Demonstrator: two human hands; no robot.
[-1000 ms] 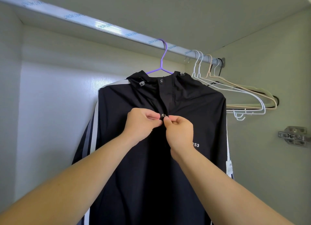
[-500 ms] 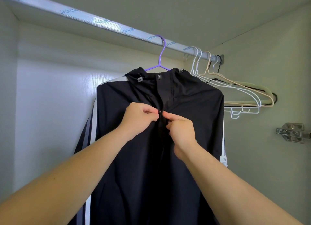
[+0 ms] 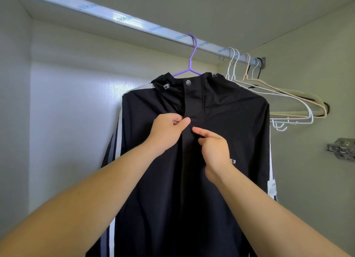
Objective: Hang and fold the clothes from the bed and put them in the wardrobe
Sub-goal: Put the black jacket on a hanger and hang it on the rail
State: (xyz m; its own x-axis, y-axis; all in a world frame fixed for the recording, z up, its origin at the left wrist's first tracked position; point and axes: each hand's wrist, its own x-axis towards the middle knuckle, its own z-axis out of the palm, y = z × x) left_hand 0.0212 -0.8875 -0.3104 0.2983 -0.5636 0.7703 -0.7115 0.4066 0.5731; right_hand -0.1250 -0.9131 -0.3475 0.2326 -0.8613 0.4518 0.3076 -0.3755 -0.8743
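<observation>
A black hooded jacket (image 3: pixel 230 122) with white and grey sleeve stripes hangs on a purple hanger (image 3: pixel 192 60) from the wardrobe rail (image 3: pixel 119 16). My left hand (image 3: pixel 167 130) pinches the jacket's front placket at chest height, thumb pressed against the fabric. My right hand (image 3: pixel 213 147) is just right of it, fingers curled, with the forefinger and thumb tips touching the placket. The snap that was between the hands is covered by the flap. One snap (image 3: pixel 188 82) shows at the collar.
Several empty white and beige hangers (image 3: pixel 278 103) hang at the right end of the rail. A metal door hinge (image 3: pixel 342 150) sticks out of the right wall. The wardrobe's back wall (image 3: pixel 73 112) left of the jacket is bare.
The snap seen between my fingertips earlier is now hidden under the placket. My right hand has slid slightly down and apart from the left. The camera has tilted down a little.
</observation>
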